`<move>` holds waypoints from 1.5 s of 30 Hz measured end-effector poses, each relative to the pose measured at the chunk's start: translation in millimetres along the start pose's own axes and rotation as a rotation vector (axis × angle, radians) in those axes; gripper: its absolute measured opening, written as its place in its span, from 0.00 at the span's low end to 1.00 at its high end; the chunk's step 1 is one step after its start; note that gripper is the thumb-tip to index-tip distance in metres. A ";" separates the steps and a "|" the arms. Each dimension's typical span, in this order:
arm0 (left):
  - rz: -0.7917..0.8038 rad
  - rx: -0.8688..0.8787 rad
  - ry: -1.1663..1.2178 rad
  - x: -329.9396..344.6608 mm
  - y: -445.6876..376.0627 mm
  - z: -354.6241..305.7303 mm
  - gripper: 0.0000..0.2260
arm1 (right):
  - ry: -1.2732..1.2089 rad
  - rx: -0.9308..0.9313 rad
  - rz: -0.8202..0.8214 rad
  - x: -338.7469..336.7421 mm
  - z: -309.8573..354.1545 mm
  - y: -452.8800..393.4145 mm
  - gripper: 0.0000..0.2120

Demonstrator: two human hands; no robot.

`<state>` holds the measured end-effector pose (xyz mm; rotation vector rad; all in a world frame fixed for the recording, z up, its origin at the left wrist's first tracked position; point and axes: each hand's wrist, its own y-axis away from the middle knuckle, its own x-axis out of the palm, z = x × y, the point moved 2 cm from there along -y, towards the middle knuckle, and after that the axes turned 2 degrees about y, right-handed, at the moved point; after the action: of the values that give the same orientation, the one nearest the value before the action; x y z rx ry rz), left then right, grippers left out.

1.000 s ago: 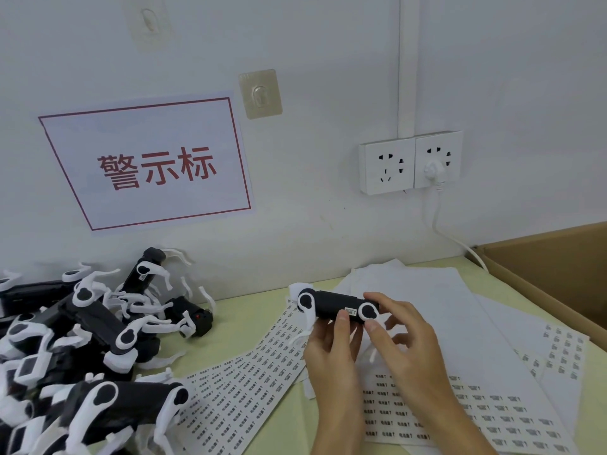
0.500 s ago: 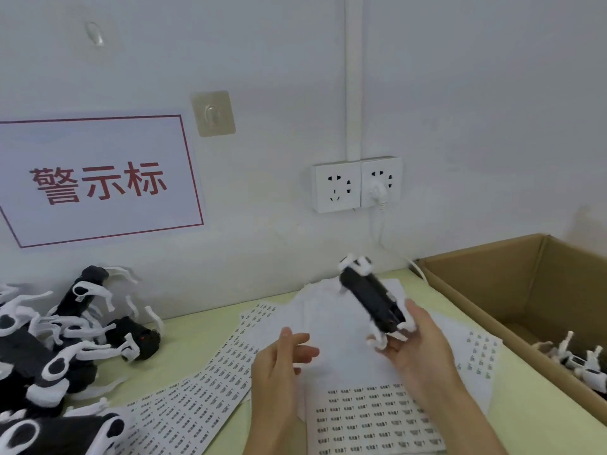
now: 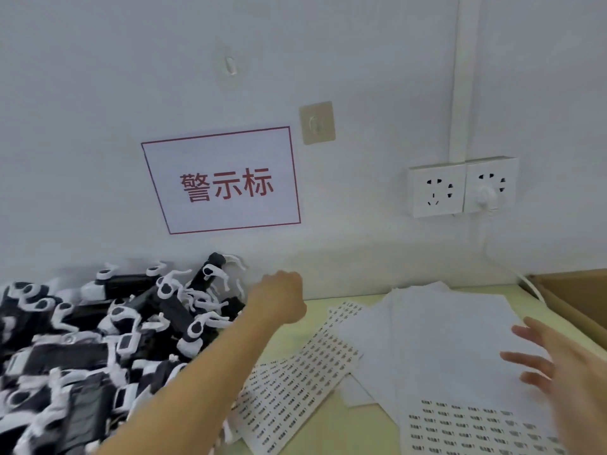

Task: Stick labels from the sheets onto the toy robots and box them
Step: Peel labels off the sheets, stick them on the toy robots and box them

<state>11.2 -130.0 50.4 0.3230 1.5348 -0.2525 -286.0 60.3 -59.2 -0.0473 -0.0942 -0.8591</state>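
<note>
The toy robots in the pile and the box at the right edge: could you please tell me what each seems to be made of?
The toy robots look like moulded plastic: black bodies with white curved limbs, smooth and slightly glossy, though blur hides fine detail. The box looks like plain brown cardboard: matte, uniform tan, with a thin folded wall edge.

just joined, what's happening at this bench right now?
A person is labelling toy robots. The left hand reaches out to the pile of black-and-white toy robots against the wall; whether it grips one yet is unclear. The right hand, fingers spread and holding nothing, hovers over the label sheets on the table. The edge of a cardboard box shows at the far right.
</note>
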 end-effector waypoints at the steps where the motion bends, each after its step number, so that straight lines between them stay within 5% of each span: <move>1: -0.014 -0.034 -0.092 -1.3 -8.5 14.1 0.10 | 0.033 -0.012 0.011 5.9 -0.9 0.7 0.14; 7: 0.170 -0.231 -0.276 44.1 -29.4 80.0 0.21 | 0.042 -0.078 -0.005 17.5 3.1 11.2 0.14; 16: -0.090 -0.073 -0.308 25.9 -14.3 48.5 0.17 | -0.018 -0.131 -0.069 18.0 4.3 10.5 0.16; 19: -0.149 -0.017 -0.161 15.3 -4.2 34.6 0.05 | -0.018 -0.167 -0.033 24.7 2.6 15.4 0.16; 25: -0.236 0.004 0.652 37.0 35.3 -19.7 0.07 | 0.173 -0.041 0.314 78.6 0.5 37.9 0.13; 29: -0.468 0.179 0.590 72.1 65.7 -66.8 0.07 | 0.096 0.256 0.602 127.2 -7.5 63.8 0.24; 32: -0.561 0.348 0.512 86.7 77.6 -87.0 0.03 | 0.028 0.209 0.615 134.3 -7.6 69.5 0.23; 37: -0.644 0.516 0.586 111.1 84.8 -83.2 0.13 | 0.009 0.119 0.580 127.8 -4.3 68.0 0.17; 45: -0.586 0.445 0.745 116.3 77.5 -63.9 0.12 | -0.162 0.005 0.632 119.3 0.7 64.3 0.10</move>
<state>-17.7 -30.0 -62.7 0.3240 2.2911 -1.0327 -159.8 12.4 -46.6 -0.1346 -0.2198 -0.2218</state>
